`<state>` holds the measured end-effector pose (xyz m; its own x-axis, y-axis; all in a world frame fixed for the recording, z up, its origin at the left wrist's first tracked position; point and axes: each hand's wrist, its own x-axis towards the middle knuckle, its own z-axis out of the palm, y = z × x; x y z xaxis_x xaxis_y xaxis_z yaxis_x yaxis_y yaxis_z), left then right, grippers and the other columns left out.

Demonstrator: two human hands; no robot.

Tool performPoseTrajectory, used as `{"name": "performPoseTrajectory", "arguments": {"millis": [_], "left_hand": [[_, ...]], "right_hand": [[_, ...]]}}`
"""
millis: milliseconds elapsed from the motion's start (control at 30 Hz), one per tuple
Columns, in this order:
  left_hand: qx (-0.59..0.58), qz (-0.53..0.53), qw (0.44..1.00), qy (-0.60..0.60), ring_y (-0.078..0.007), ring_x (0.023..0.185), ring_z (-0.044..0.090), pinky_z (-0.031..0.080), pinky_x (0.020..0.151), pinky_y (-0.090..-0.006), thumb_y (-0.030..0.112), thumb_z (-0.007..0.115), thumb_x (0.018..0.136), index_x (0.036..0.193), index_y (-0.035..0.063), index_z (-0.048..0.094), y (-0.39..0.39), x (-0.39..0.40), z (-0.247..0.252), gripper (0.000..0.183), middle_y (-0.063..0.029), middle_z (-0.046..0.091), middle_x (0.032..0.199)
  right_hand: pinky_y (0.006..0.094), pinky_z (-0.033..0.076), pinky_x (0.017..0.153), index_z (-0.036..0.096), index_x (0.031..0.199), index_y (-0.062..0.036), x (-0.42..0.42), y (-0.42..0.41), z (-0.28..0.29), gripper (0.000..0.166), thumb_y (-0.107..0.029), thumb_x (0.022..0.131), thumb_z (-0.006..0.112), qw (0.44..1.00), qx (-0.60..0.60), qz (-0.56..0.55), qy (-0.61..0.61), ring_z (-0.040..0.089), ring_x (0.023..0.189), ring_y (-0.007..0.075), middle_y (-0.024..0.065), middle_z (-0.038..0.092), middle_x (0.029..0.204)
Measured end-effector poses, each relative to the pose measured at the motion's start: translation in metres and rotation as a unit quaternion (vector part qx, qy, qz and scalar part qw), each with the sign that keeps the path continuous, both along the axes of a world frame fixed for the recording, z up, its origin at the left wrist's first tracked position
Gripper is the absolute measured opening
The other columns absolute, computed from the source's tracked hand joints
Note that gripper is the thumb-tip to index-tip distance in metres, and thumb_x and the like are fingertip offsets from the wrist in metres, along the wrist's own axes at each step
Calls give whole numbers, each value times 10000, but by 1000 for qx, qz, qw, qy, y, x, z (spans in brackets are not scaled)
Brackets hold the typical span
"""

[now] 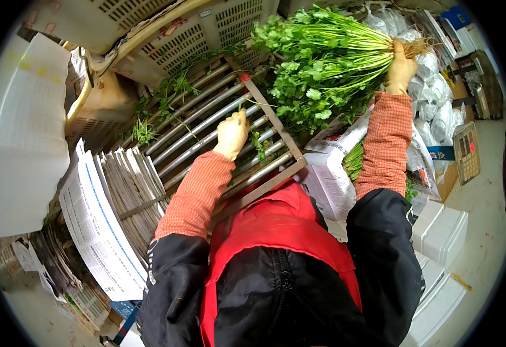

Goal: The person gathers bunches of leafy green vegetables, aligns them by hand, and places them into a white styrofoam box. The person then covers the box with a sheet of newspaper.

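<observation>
My right hand [401, 69], in a pale glove, grips a large bunch of leafy green herbs [322, 65], like cilantro, around the stems close to the roots [417, 47]. The roots point right and the leaves spread left. Over a rack of metal bars [218, 115], my gloved left hand [233, 133] is curled, with a bit of green stem [241, 106] showing at its fingertips. Loose sprigs [259, 145] lie among the bars beside it. More greens [144, 130] are scattered along the rack's far left side.
Stacked newspaper [133, 191] stands left of the rack. Plastic crates [183, 47] with slotted walls form the back. To the right are newspaper-wrapped greens [353, 161], clear plastic bags [428, 97], a keypad device [467, 152] and white foam boxes [439, 232]. A white foam panel [27, 134] rises at far left.
</observation>
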<state>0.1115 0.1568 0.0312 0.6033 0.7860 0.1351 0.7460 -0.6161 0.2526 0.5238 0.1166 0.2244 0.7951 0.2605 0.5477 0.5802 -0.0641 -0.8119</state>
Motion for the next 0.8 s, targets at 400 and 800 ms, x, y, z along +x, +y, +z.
{"name": "performPoseTrajectory", "arguments": {"millis": [400, 800], "left_hand": [[-426, -51, 798, -423, -227, 886, 603, 492, 769, -371, 181, 418, 940, 1119, 20, 561, 34, 99, -43, 280, -127, 611, 1069], [-24, 235, 971, 24, -356, 839, 651, 520, 735, -439, 340, 474, 929, 1283, 95, 486, 210, -33, -41, 430, -229, 658, 961]], "right_hand": [[334, 490, 703, 643, 846, -15, -71, -22, -12, 193, -206, 842, 669, 979, 76, 37, 186, 589, 704, 197, 69, 650, 776], [282, 469, 546, 612, 792, -17, -18, -51, -18, 193, -188, 881, 595, 966, -30, 5, 257, 533, 599, 133, 73, 594, 711]]}}
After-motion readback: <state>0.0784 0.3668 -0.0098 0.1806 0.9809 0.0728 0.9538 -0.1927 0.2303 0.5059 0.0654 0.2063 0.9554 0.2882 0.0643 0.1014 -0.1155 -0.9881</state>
